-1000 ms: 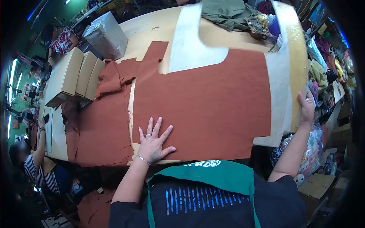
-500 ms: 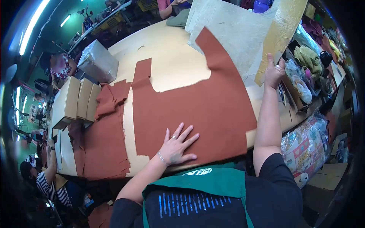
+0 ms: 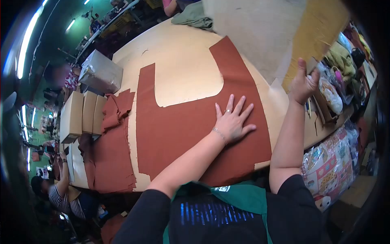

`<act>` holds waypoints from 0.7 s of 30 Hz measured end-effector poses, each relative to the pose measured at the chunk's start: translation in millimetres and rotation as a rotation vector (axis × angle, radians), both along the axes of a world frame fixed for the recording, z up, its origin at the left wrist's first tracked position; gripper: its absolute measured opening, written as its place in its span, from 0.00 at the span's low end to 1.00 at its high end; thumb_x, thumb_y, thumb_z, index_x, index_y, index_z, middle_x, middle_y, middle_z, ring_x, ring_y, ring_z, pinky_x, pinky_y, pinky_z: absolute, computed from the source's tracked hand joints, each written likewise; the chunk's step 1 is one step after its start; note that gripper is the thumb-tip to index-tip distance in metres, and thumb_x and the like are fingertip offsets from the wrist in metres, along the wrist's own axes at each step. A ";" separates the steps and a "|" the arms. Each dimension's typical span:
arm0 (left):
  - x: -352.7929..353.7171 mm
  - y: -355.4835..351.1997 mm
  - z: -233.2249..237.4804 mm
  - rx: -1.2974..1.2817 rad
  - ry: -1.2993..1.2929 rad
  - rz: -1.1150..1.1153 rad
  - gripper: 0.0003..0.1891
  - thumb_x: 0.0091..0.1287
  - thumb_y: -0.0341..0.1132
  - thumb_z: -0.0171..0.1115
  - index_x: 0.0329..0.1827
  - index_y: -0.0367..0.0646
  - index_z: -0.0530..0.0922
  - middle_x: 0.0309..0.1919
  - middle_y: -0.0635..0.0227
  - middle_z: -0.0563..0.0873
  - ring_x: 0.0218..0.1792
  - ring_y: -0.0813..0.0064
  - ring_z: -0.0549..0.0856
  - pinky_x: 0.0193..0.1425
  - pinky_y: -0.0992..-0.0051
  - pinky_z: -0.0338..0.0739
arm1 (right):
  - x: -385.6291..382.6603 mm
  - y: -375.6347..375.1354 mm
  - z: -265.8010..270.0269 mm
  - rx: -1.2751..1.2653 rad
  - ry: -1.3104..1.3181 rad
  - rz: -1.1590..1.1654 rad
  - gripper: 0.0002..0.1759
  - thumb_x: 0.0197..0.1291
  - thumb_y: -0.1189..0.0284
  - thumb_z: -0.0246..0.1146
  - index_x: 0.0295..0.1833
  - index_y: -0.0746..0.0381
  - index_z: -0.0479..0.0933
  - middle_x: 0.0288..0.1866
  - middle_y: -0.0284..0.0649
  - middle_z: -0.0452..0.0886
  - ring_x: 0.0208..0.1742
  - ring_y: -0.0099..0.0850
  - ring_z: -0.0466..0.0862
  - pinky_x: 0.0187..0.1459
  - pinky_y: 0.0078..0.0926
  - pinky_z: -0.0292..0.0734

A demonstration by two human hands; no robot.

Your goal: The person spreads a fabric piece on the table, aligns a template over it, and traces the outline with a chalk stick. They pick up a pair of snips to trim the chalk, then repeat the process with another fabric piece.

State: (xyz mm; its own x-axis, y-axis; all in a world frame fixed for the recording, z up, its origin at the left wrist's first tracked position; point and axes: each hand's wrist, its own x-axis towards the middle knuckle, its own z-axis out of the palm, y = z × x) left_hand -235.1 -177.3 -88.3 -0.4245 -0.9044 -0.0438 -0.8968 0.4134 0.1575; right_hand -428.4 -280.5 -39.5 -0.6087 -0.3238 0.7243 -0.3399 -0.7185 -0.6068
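Note:
A rust-red cut fabric piece [image 3: 183, 132] with a U-shaped notch lies flat on the table. Near its right part rests my left hand [image 3: 232, 123], palm down, fingers spread, with a ring and a bracelet. My right hand [image 3: 304, 86] is closed around the lower corner of a large grey cardboard pattern [image 3: 260, 36] edged with tan tape. The pattern is raised at a slant beyond the fabric's right side, and its top runs out of view. It partly covers the far right of the table.
More rust-red cloth [image 3: 111, 158] lies layered at the left, beside several upright cardboard boxes [image 3: 72, 116] and a taped carton [image 3: 101, 71]. Folded green cloth [image 3: 194, 17] sits at the far edge. A crowded tray [image 3: 323, 103] and a plastic-wrapped bundle [image 3: 331, 160] are at right. Other people work at left.
My left hand has slid right and farther up the fabric, still flat. My right hand has shifted right with the cardboard pattern, which has swung right too. The view has shifted slightly.

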 end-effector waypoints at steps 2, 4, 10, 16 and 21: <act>-4.4 -19.2 -4.7 0.008 0.020 0.061 0.36 0.57 0.65 0.42 0.67 0.61 0.53 0.69 0.68 0.47 0.69 0.54 0.42 0.58 0.32 0.42 | -0.1 -1.6 -0.9 -0.032 0.007 -0.036 0.09 0.52 0.74 0.64 0.37 0.65 0.74 0.36 0.33 0.80 0.37 0.19 0.74 0.43 0.18 0.68; -3.7 -27.1 -4.8 0.014 0.022 0.075 0.36 0.57 0.65 0.42 0.67 0.61 0.52 0.69 0.68 0.48 0.69 0.55 0.42 0.58 0.33 0.42 | -1.0 0.0 -4.4 0.024 0.011 -0.023 0.08 0.52 0.74 0.64 0.37 0.65 0.74 0.36 0.33 0.80 0.37 0.19 0.74 0.43 0.18 0.68; 2.2 -54.4 -4.0 0.030 0.043 0.132 0.37 0.57 0.66 0.41 0.68 0.60 0.52 0.69 0.69 0.48 0.69 0.57 0.43 0.61 0.36 0.41 | 0.8 0.8 -1.5 0.063 0.069 0.128 0.11 0.54 0.68 0.64 0.38 0.65 0.77 0.37 0.31 0.79 0.36 0.19 0.73 0.42 0.16 0.68; 1.4 -27.2 4.5 0.120 0.048 0.103 0.40 0.54 0.68 0.42 0.67 0.57 0.53 0.68 0.64 0.49 0.69 0.57 0.43 0.61 0.36 0.41 | -3.9 -0.8 -5.5 0.151 0.017 0.197 0.13 0.53 0.68 0.64 0.40 0.66 0.77 0.37 0.32 0.79 0.36 0.19 0.74 0.41 0.16 0.67; 11.4 -74.1 16.3 -0.108 0.186 0.288 0.39 0.57 0.67 0.38 0.67 0.53 0.55 0.69 0.66 0.48 0.69 0.58 0.42 0.60 0.35 0.39 | -9.2 0.1 -8.1 0.195 -0.002 0.140 0.12 0.53 0.72 0.63 0.42 0.68 0.76 0.42 0.34 0.79 0.40 0.18 0.74 0.43 0.16 0.68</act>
State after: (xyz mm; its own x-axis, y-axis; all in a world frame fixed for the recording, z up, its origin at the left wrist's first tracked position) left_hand -223.7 -251.4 -71.9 -0.1429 -0.9833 0.1128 -0.9391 0.1707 0.2982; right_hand -437.5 -280.4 -47.6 -0.5493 -0.5390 0.6386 -0.2435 -0.6278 -0.7393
